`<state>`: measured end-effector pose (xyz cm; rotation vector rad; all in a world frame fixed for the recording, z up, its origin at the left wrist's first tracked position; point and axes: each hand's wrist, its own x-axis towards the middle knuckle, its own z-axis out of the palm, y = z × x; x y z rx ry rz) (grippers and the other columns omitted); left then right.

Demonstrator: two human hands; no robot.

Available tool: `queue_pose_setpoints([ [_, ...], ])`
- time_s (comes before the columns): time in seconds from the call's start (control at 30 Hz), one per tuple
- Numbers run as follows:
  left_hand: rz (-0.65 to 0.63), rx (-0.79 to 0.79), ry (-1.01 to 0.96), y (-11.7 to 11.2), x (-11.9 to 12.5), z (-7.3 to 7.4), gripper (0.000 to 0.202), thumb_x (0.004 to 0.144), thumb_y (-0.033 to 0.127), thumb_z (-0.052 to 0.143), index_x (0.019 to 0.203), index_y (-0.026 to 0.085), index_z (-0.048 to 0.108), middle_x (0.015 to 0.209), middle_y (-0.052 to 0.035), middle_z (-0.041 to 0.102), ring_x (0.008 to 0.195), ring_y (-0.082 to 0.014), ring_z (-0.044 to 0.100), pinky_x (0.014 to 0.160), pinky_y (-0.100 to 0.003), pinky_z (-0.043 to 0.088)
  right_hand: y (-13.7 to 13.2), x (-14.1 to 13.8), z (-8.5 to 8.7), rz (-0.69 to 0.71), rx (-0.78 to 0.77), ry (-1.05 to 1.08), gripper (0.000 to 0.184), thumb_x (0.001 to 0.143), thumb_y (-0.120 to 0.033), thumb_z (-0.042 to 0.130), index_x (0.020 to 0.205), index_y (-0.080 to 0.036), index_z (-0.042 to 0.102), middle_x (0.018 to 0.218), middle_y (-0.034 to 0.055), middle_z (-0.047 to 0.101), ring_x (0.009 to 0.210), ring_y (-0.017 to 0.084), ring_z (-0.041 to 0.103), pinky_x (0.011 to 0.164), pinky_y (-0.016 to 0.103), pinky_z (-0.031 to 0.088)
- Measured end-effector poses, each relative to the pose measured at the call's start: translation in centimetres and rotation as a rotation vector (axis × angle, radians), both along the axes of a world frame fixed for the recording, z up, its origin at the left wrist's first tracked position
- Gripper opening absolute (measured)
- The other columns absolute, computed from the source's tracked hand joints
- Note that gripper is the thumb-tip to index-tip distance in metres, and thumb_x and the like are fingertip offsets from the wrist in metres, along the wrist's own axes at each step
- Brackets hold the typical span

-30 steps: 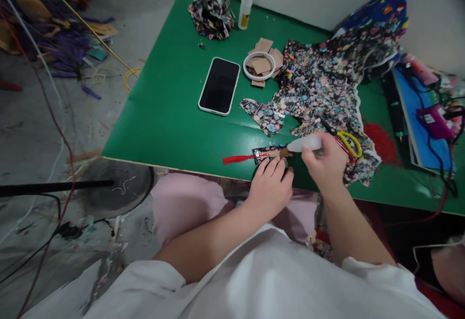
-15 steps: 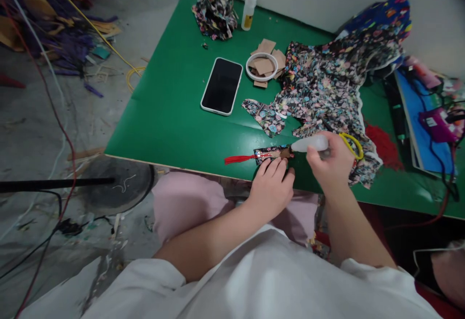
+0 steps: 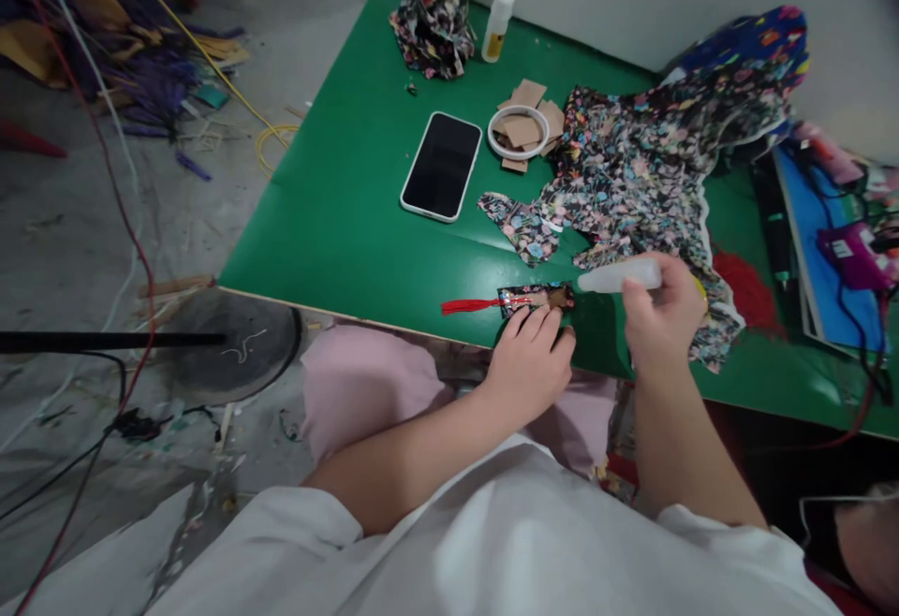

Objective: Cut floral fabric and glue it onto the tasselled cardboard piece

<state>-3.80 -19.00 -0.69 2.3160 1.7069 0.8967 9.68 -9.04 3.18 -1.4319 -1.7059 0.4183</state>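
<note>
A small strip of floral fabric (image 3: 515, 297) lies near the table's front edge, with a brown patch (image 3: 560, 298) at its right end and a red tassel (image 3: 472, 305) sticking out to the left. My left hand (image 3: 532, 359) rests on the strip's lower edge, fingers stretched and slightly apart. In my right hand (image 3: 661, 315) is a whitish squeeze bottle (image 3: 618, 274), held almost level. Its tip points left, just right of the strip and apart from it. Behind my right hand lies a large piece of floral cloth (image 3: 625, 167); a yellow ring-shaped handle there is mostly hidden.
A phone (image 3: 442, 167) lies left of a white ring (image 3: 519, 155) on brown card pieces (image 3: 530, 93). Farther back are crumpled floral fabric (image 3: 434, 31) and an upright nozzle bottle (image 3: 498, 26). Red threads (image 3: 745, 293) and a blue folder (image 3: 821, 251) are at right.
My right hand has drawn the squeeze bottle to the right, away from the brown patch. My left hand stays on the strip. The whole view has shifted slightly.
</note>
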Motion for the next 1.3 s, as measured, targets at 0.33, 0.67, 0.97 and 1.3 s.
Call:
queue_pose_setpoints([
  [0.33, -0.003, -0.002, -0.004, -0.1, 0.0, -0.3, 0.031, 0.084, 0.026, 0.045, 0.110, 0.015, 0.059, 0.123, -0.0112, 0.054, 0.116, -0.0240, 0.047, 0.102, -0.040, 0.032, 1.5, -0.3, 0.6, -0.046, -0.243, 0.703, 0.020, 0.057, -0.022, 0.052, 0.073, -0.011, 0.059, 0.052, -0.0033, 0.048, 0.042, 0.007, 0.040, 0.041, 0.021, 0.026],
  [0.67, -0.004, 0.018, -0.013, -0.2, 0.0, -0.4, 0.030, 0.084, 0.024, 0.046, 0.108, 0.015, 0.060, 0.123, -0.0113, 0.055, 0.118, -0.0238, 0.046, 0.104, -0.039, 0.032, 2.2, 0.6, 0.0, 0.022, -0.328, 0.657, 0.021, 0.059, -0.034, 0.047, 0.069, -0.018, 0.054, 0.049, -0.0023, 0.039, 0.044, 0.011, 0.036, 0.044, 0.028, 0.028],
  [0.97, -0.006, 0.039, -0.021, -0.2, 0.0, -0.3, 0.027, 0.083, 0.022, 0.047, 0.105, 0.013, 0.061, 0.122, -0.0121, 0.056, 0.119, -0.0249, 0.047, 0.105, -0.040, 0.033, 1.9, 0.0, 0.4, -0.018, -0.316, 0.594, 0.021, 0.060, -0.031, 0.043, 0.073, -0.018, 0.053, 0.051, -0.0006, 0.042, 0.045, 0.012, 0.036, 0.042, 0.028, 0.027],
  [1.3, -0.011, 0.021, -0.037, -0.2, 0.0, -0.4, 0.027, 0.083, 0.021, 0.047, 0.105, 0.014, 0.061, 0.123, -0.0132, 0.055, 0.120, -0.0237, 0.045, 0.105, -0.041, 0.034, 1.9, 0.0, 1.1, 0.075, -0.531, 0.729, 0.027, 0.062, -0.040, 0.042, 0.075, -0.019, 0.052, 0.044, -0.0028, 0.037, 0.043, 0.014, 0.037, 0.051, 0.034, 0.038],
])
